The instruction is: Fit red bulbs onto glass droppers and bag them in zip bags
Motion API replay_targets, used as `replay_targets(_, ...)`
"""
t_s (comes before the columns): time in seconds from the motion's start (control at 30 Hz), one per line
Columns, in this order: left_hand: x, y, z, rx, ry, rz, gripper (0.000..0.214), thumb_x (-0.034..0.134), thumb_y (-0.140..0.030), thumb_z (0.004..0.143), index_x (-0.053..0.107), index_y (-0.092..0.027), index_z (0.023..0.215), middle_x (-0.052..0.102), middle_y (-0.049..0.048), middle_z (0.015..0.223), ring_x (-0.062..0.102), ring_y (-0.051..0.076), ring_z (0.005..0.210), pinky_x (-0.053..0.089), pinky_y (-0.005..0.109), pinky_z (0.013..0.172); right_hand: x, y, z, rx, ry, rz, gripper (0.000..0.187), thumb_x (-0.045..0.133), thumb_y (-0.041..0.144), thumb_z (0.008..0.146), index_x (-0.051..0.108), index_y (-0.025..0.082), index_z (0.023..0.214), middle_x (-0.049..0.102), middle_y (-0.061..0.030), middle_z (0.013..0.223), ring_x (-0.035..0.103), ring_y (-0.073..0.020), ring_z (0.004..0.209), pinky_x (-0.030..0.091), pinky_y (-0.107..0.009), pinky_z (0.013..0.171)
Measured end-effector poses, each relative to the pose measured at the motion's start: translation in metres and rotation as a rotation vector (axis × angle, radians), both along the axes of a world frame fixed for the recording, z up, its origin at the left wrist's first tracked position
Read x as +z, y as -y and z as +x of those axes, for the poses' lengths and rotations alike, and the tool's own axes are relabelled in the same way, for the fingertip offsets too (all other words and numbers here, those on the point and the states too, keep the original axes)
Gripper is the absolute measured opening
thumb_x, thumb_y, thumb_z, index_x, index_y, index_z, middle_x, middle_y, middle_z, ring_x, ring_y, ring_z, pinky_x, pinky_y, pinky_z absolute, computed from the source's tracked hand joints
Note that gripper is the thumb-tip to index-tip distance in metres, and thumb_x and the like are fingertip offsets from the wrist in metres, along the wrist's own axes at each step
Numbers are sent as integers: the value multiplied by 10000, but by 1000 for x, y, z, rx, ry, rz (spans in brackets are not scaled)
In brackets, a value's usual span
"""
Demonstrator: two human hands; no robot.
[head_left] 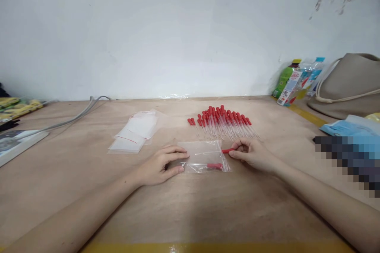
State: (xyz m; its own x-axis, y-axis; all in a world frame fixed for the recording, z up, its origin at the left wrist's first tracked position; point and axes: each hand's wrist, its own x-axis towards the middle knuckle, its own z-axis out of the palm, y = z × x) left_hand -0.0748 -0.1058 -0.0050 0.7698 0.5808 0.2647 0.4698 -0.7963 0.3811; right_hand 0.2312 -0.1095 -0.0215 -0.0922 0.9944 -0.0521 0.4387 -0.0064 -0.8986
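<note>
A clear plastic zip bag lies flat on the table between my hands. Inside it, along the lower edge, is a dropper with a red rubber bulb. My left hand rests at the bag's left end, its fingertips and thumb apart and touching the film. Pinched in my right hand is the red bulb of a second dropper; its clear tube points left into the bag from the right-hand mouth. Behind the bag, a pile of red-bulbed droppers lies on the table.
A loose stack of clear zip bags is at the left back. Grey cables run to a white power strip. Bottles, a grey drawstring bag and a blue packet stand at the right. A white wall closes the back.
</note>
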Motion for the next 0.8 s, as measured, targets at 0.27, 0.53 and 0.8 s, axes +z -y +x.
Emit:
replay_targets(0.27,-2,-2,-1,-10,1,8,357,499,-297,842,523,-223,1190,527,84,1186,491,209,1088,408,385,936,6,1,3,171,-30,75,213,689,319,591,573,166,682,445,62,491,353,-60,451,250,-182,415)
replay_targets(0.53,-1,-1,0,-3,-16,-4,366,491,-298,847,508,-225,1205,511,79,1202,483,202,1099,403,369,944,-1,-2,-10,91,140,218,148,633,290,649,600,162,715,486,38,540,384,-72,487,290,-192,443)
replay_targets(0.8,-1,-1,0,-11,-20,12,361,489,-300,848,513,-223,1200,519,85,1193,488,209,1089,409,380,931,4,2,-10,257,147,240,128,636,294,652,626,169,678,506,28,564,386,-69,489,302,-192,451)
